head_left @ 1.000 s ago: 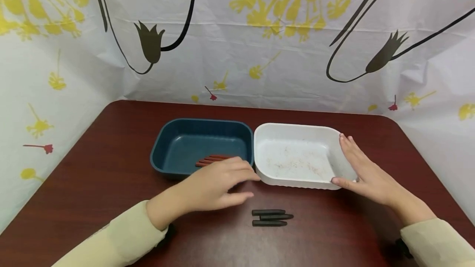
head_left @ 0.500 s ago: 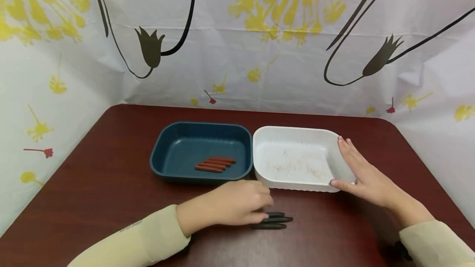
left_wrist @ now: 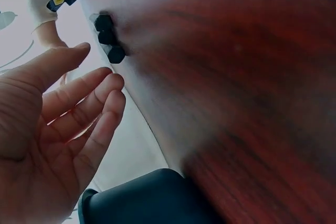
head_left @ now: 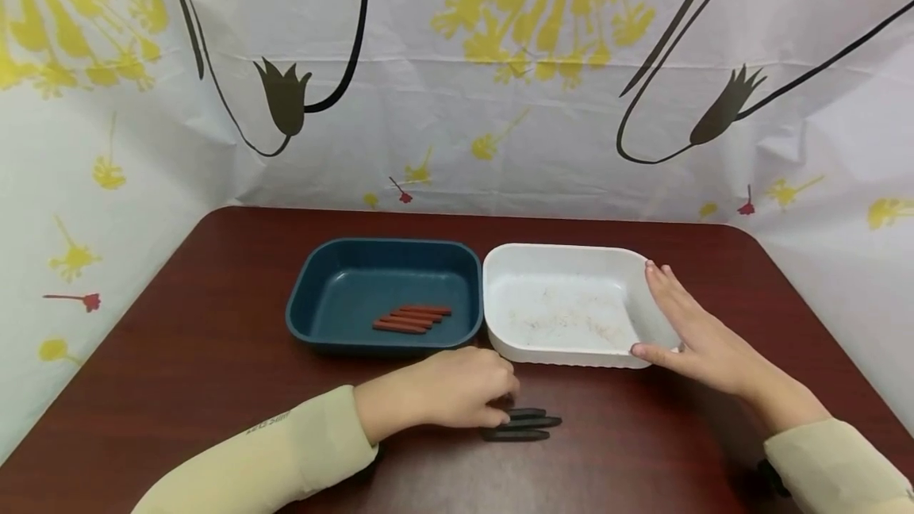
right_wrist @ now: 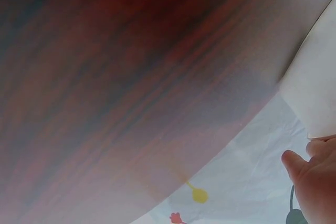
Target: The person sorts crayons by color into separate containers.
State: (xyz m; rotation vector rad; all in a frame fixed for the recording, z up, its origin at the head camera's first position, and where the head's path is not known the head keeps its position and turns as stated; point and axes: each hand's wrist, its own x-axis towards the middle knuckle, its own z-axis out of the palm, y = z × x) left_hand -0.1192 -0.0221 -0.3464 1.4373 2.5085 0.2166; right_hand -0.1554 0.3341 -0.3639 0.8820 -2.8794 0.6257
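Observation:
Three black hexagonal crayons (head_left: 527, 422) with tapered tips lie side by side on the table in the head view. My left hand (head_left: 467, 389) is at their blunt left ends, thumb low and fingers bent. In the left wrist view a gap shows between thumb and fingers, and the black crayons (left_wrist: 108, 37) sit just beyond the fingertips. My right hand (head_left: 703, 339) rests against the right end of a white tray (head_left: 571, 357), fingers fairly straight along its side and thumb at the front corner. Only part of this right hand (right_wrist: 317, 174) appears in the right wrist view.
Left of the white tray, right beside it, stands a dark blue tray (head_left: 343, 252) with several reddish-brown crayons (head_left: 412, 319) inside. Brown specks mark the white tray's floor. A patterned white sheet (head_left: 400, 101) hangs behind the dark red table (head_left: 193, 324).
My left hand has come from in front of the blue tray, rightward and toward me, to the black crayons, uncovering the reddish-brown ones. My right hand stays at the white tray.

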